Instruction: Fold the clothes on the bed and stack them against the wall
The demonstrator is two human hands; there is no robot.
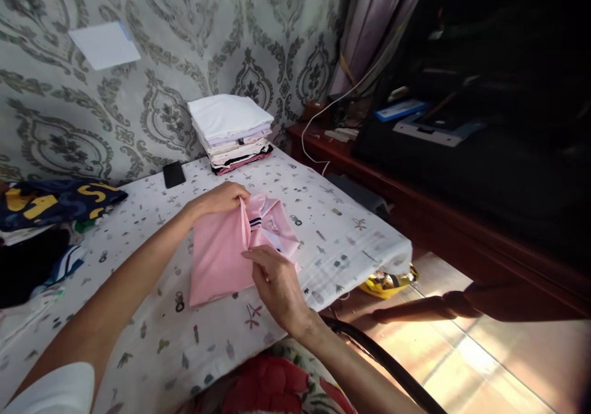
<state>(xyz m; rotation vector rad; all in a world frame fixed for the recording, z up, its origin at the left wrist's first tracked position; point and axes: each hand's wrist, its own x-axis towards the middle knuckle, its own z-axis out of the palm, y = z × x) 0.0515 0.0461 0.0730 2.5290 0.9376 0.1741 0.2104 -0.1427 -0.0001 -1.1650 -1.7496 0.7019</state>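
A pink garment (217,257) lies folded on the white patterned cloth, its collar side to the right, with a dark-and-white striped strip near the collar. My left hand (224,197) pinches the raised upper edge of the fold. Lower down on that same edge, the thumb and fingers of my right hand (277,282) are closed on the pink fabric. Between the two hands the edge stands up a little from the rest of the garment.
Behind are a stack of folded clothes (231,119) and a black phone (173,175). Loose clothes (50,205) lie at the left. Right of the cloth-covered surface (351,229) stand a dark red wooden cabinet (415,205) and a yellow bag (385,285) below.
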